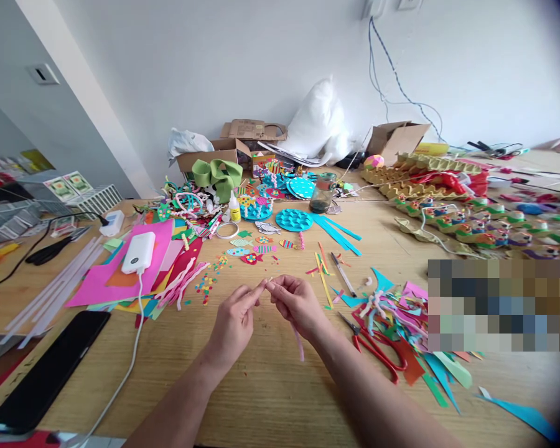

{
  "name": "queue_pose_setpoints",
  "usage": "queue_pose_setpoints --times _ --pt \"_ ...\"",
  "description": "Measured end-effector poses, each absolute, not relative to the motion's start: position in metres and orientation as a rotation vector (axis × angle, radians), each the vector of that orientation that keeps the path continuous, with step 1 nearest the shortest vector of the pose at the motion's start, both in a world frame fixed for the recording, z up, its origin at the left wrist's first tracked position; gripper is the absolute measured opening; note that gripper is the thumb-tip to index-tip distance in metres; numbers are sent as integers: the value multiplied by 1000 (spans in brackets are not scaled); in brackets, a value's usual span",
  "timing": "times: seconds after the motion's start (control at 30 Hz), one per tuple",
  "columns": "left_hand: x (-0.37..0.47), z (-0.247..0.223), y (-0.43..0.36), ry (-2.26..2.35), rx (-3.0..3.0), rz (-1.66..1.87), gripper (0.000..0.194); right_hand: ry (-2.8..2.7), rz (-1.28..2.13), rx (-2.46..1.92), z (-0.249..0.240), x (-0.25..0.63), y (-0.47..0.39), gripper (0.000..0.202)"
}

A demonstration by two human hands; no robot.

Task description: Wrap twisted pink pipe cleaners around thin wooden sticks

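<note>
My left hand (237, 314) and my right hand (297, 303) meet fingertip to fingertip above the middle of the wooden table (266, 398). A thin pale pink strip (299, 345) hangs down from beneath my right hand, its upper part hidden by the fingers. Both hands are closed in a pinch at a small whitish end. Just beyond them lie colourful paper fish (252, 258) and scattered paper dots (205, 289). Farther back is a blue scalloped disc (294, 219) with a pink twisted tail. Red-handled scissors (378, 348) rest right of my right forearm.
Left are coloured paper sheets (121, 283), a white power bank (139, 252) with a cable, and a black phone (51, 373). A glue bottle (234, 206) and glass jar (324, 194) stand behind. Right are a pen (343, 274), paper scraps (441, 376) and egg cartons (401, 177).
</note>
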State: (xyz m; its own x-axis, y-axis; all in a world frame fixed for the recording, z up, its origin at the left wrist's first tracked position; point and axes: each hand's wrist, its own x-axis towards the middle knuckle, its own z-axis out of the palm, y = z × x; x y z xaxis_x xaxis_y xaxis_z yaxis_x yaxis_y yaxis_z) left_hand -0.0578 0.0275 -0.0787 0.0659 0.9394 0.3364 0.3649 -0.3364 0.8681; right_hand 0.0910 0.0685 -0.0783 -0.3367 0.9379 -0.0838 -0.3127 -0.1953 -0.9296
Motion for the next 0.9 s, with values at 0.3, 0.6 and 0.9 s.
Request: queue_pose_setpoints --times 0.3,0.6,0.9 --pt "-59 -80 27 1338 1852 1211 45 -1082 1711 -896 -80 90 69 28" --pt "-57 -75 29 1298 1566 1168 34 -1114 1637 -955 -80 90 68 26" --pt "-58 -77 29 1242 1247 1053 44 -1098 1726 -937 -78 94 69 26"
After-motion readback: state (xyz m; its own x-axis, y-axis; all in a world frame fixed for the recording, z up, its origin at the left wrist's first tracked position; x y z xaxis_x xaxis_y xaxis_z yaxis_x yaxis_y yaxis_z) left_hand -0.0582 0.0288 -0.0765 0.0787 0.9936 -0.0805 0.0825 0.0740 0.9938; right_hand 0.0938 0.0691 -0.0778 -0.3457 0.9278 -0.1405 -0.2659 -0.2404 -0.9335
